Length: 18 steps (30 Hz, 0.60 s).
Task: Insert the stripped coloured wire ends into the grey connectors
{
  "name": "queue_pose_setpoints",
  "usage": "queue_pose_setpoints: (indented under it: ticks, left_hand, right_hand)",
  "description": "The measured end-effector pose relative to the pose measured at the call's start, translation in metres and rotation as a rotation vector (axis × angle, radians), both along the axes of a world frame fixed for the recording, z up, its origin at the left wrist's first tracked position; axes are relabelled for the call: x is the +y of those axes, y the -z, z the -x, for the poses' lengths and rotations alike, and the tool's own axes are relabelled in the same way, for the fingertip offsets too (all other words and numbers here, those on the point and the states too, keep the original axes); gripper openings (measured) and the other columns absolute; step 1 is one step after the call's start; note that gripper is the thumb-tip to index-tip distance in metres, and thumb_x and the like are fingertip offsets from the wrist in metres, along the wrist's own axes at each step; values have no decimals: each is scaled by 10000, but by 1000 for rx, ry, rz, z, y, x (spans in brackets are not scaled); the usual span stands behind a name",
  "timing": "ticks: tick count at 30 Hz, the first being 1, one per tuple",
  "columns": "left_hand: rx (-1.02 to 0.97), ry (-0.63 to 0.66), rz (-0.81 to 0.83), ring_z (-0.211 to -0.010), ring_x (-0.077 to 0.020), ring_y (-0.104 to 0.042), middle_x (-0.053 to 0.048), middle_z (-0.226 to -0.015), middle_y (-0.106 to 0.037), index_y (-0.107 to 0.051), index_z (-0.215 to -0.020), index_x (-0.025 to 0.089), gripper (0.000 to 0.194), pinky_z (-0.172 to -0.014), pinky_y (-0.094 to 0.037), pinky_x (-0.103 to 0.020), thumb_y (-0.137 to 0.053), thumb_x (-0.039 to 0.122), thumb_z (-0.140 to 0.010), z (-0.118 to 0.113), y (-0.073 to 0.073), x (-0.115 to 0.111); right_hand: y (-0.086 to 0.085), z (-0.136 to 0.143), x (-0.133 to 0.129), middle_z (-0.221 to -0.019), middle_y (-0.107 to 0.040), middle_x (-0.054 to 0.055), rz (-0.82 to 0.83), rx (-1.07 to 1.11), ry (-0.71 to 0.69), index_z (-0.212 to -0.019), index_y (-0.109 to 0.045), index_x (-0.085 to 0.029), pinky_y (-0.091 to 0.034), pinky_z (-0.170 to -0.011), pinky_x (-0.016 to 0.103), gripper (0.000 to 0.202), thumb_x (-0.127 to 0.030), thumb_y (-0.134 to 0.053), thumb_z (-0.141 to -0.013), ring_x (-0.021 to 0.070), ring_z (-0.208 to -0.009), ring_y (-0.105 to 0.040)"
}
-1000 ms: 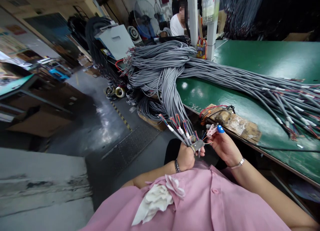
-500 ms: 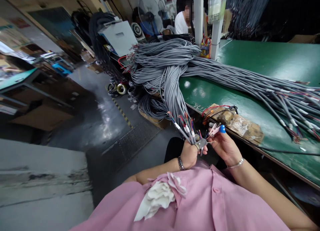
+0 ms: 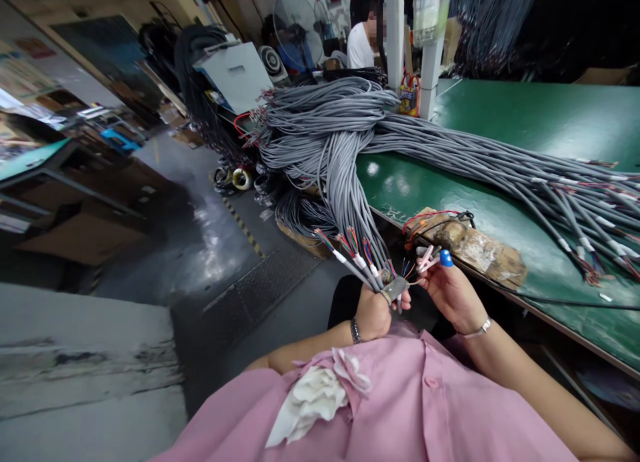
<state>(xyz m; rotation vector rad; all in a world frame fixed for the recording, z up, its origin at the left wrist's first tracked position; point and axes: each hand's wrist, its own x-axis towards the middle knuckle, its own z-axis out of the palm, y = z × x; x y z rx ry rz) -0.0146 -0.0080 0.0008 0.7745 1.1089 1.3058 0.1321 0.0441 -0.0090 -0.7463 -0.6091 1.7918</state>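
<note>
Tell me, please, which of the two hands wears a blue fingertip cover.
The right hand, holding the pink clip, wears the blue cover; the left hand, gripping grey cables, shows none.

The left hand [image 3: 374, 313] grips gray cables [image 3: 357, 269] above the lap

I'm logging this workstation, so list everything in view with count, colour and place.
Cables: many, grey, heaped and spread along the bench
Wires: many, mixed colours, at cable ends
Clip: one, pink, in right hand
Bench: one, green, right
Block: one, brown, bench's near edge
Posts: two, whitish, bench's far side
Bag: one, red and yellow, by the posts
Cabinet: one, pale grey, behind the heap
Large fan: one, grey, back
Co-worker: one, white top, back
Background clutter: too dim to count
Shirt: one, pink, on wearer
Left hand: one, bare, gripping cables
Right hand: one, blue thumb cover, beside left
</note>
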Motion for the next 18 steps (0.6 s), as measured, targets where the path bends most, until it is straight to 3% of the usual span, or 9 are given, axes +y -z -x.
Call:
queue_pose_setpoints:
  ticks: [4,11,18]
  left_hand:
    - [-8,4,3,-470,-96,-551,-32,-583,-626,-588,-647,133,316,-436,-324,-210,-672,424,-739,-5,0,3]
    - [-22,-18,-14,-463,-91,-549,-19,-566,-615,-576,-650,133,292,-436,-323,-198,-671,390,-751,-8,2,5]
    - [18,-26,-20,-481,-92,-560,-25,-588,-629,-593,-672,131,272,-438,-320,-198,-657,377,-768,-7,9,5]
  right_hand:
    - [5,2,1,-848,-675,44,-39,-10,39,-814,-700,-202,-470,-615,263,409,-598,-602,-777,137,-687,-562]
    - [3,6,7,-839,-706,14,102,220,-118,-819,-689,-216,-493,-601,270,312,-513,-707,-726,125,-616,-583]
    - [5,14,12,-722,-709,2,180,235,105,-796,-684,-215,-502,-574,230,246,-402,-789,-677,127,-642,-619]
